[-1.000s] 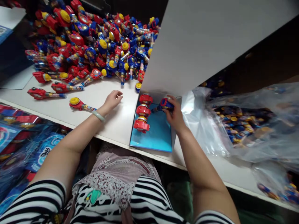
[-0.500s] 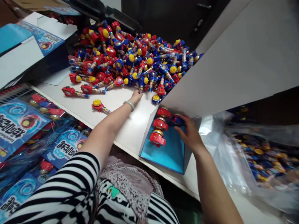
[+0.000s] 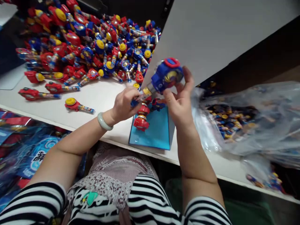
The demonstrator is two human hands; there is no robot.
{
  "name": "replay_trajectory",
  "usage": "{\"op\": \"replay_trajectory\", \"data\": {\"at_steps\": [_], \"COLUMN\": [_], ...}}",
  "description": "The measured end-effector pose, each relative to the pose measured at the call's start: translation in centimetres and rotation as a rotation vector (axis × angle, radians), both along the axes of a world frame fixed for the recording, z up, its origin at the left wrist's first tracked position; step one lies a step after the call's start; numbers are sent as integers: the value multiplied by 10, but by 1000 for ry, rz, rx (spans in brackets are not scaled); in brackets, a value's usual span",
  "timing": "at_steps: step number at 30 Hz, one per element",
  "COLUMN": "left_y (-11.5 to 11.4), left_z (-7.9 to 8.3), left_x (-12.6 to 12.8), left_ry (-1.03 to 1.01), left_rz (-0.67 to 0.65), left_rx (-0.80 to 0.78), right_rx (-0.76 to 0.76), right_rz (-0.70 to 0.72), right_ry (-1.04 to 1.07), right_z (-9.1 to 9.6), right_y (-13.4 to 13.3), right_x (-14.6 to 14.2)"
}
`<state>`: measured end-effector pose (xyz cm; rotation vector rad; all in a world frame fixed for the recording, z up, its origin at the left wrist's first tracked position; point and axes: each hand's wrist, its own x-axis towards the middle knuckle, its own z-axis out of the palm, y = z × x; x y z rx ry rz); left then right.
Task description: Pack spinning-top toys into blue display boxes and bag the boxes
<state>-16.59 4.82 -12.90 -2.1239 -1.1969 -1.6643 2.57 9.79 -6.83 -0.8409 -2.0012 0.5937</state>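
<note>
A blue toy with a round head and a clear tube handle (image 3: 164, 76) is held up, tilted, in front of the white panel. My left hand (image 3: 125, 101) is closed around its tube end. The fingers and thumb of my right hand (image 3: 181, 104) grip the edge of its blue head, which carries a red ring. Below my hands, an open box with a light blue inside (image 3: 157, 137) holds a row of red toys (image 3: 141, 122) along its left side. Beside them in the box lies a blue toy (image 3: 158, 104), partly hidden by my right hand.
A big heap of red and blue toys (image 3: 93, 47) covers the back left of the white table (image 3: 105, 97). One red toy with a yellow disc (image 3: 75, 104) lies near its front edge. A white panel (image 3: 199, 37) stands behind the box. Clear plastic bags of toys (image 3: 234, 122) are at right.
My left hand has come up from the heap's edge with the blue toy. My right hand has left the box and now grips the toy's head. The view has shifted right.
</note>
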Motion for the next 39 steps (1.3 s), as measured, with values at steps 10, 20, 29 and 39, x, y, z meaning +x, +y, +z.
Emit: {"op": "replay_trajectory", "data": {"at_steps": [10, 20, 29, 39], "left_y": [39, 72, 70, 68], "left_z": [20, -6, -5, -5], "left_x": [26, 54, 50, 51], "left_ry": [272, 497, 455, 460], "left_rz": [-245, -182, -207, -199], "left_rx": [-471, -572, -595, -605], "right_rx": [170, 252, 279, 308], "right_rz": [-156, -133, -194, -137], "right_ry": [-154, -450, -352, -498], "right_z": [-45, -100, -105, -91], "right_y": [50, 60, 55, 49], "right_x": [123, 123, 117, 124]}}
